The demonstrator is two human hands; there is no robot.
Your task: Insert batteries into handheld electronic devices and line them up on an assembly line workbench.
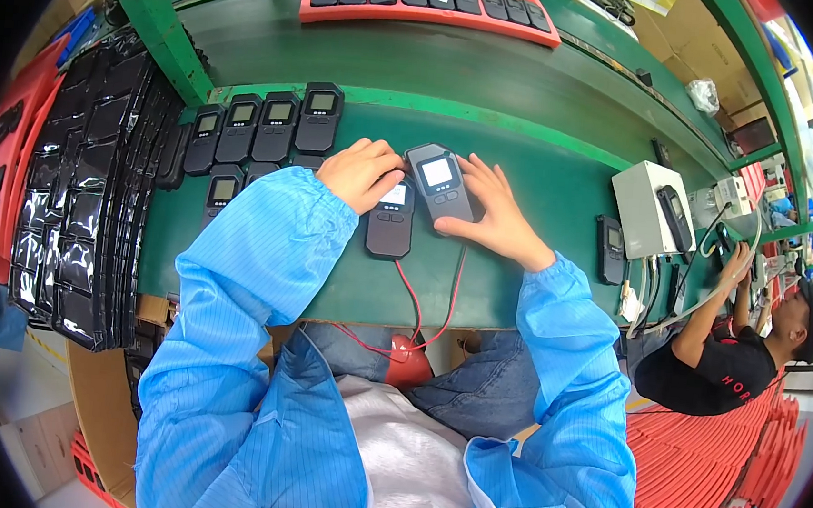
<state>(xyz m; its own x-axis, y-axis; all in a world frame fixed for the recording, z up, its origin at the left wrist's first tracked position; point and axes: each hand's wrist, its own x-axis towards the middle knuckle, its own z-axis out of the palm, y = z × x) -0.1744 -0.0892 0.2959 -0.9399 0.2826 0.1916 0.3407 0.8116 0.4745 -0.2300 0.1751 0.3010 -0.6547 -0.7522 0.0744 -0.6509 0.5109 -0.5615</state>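
Observation:
Two dark grey handheld meters with lit screens are side by side before me on the green bench. My right hand (500, 218) holds the right-hand meter (447, 200), thumb at its lower side and fingers by its upper edge; this meter leans slightly left. Curled over the top of the left-hand meter (390, 236) is my left hand (363, 172), its fingertips near the gap between the two and partly hiding that meter's top. Red cables (410, 288) run from below the meters over the bench edge toward my lap.
Several similar meters (277, 124) stand in rows at the left, beside stacked black trays (87, 181). A red tray of meters (435, 15) sits on the far shelf. Rightward are another meter (609, 251), a white box (641, 210), cables, and a person in black (713, 369).

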